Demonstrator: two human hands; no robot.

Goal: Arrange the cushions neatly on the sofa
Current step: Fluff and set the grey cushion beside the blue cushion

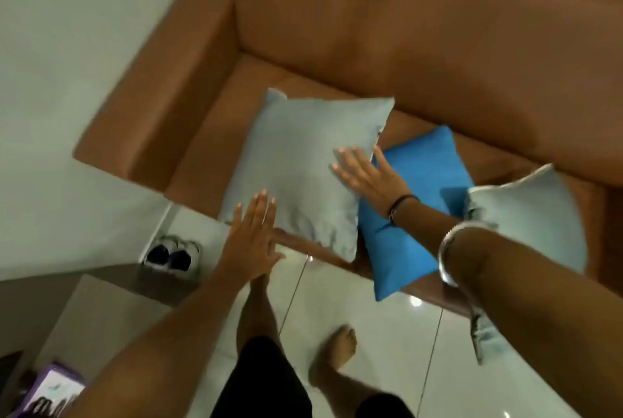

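Note:
A pale grey cushion (303,168) lies flat on the seat of the tan sofa (421,23), close to the left armrest. Beside it on the right a bright blue cushion (414,215) lies tilted, its near corner over the seat's front edge. A second pale grey cushion (529,215) sits further right, partly hidden by my right forearm. My right hand (367,178) rests flat with fingers spread on the first grey cushion's right edge. My left hand (251,235) is flat and open at that cushion's near left corner.
A pair of shoes (173,254) stands on the glossy tiled floor left of the sofa. A low grey table (97,320) with a purple box (50,390) is at the lower left. My bare legs stand just in front of the seat.

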